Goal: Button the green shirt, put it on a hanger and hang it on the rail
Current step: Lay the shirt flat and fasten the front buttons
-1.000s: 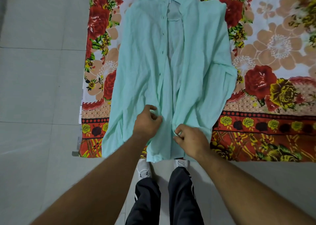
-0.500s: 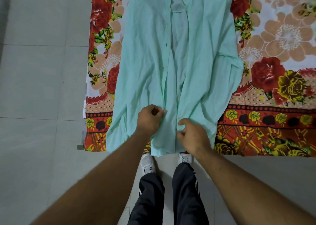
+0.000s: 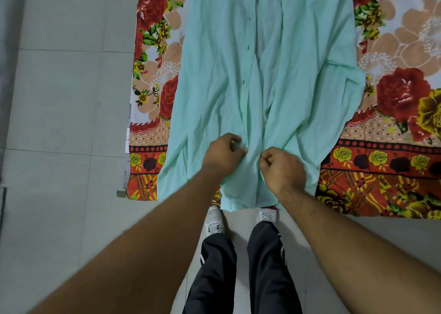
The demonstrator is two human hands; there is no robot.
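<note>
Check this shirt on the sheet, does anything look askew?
Nothing damaged. The green shirt lies wrinkled, its front gaping open up the middle, and its hem overhangs the floral sheet. The left hand and right hand pinch its front edges.

The green shirt (image 3: 274, 75) is thin, matt woven cloth, soft and finely creased all over. Under it the floral sheet (image 3: 393, 58) is printed cloth, matt and fairly smooth. On the left the floor (image 3: 59, 99) is pale tile with a dull sheen and thin grout lines. The near dark trousers (image 3: 269, 266) look smooth and synthetic, faintly shiny; the white shoes (image 3: 214, 219) look matt
</note>
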